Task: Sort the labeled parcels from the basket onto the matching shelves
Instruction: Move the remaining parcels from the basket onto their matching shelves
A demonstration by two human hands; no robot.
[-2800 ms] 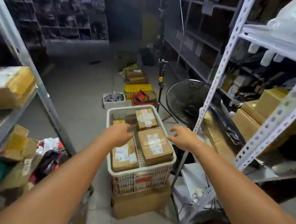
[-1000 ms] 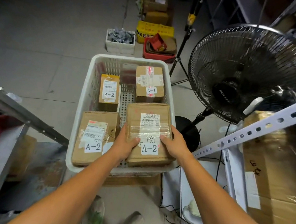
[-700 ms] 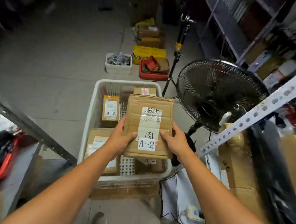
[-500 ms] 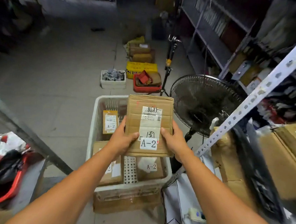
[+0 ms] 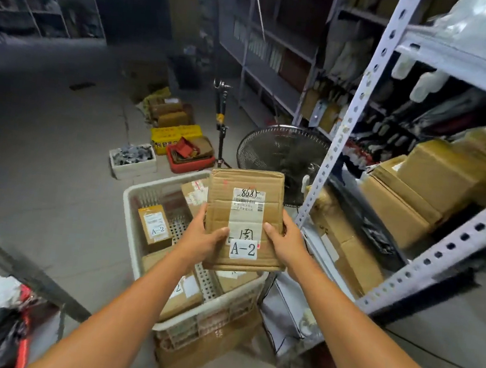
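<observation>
One flat brown cardboard parcel labelled A-2 (image 5: 245, 211) is held by the left hand (image 5: 201, 241) and right hand (image 5: 288, 244), fingers curled round its lower sides, thumbs pressed on its face; below the fingers, the white plastic basket (image 5: 129, 223).

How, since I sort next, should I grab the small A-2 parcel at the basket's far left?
Probably from above, pinching the long edges of the small parcel: it lies label up, and the basket shows bare floor beside its right edge.
</observation>
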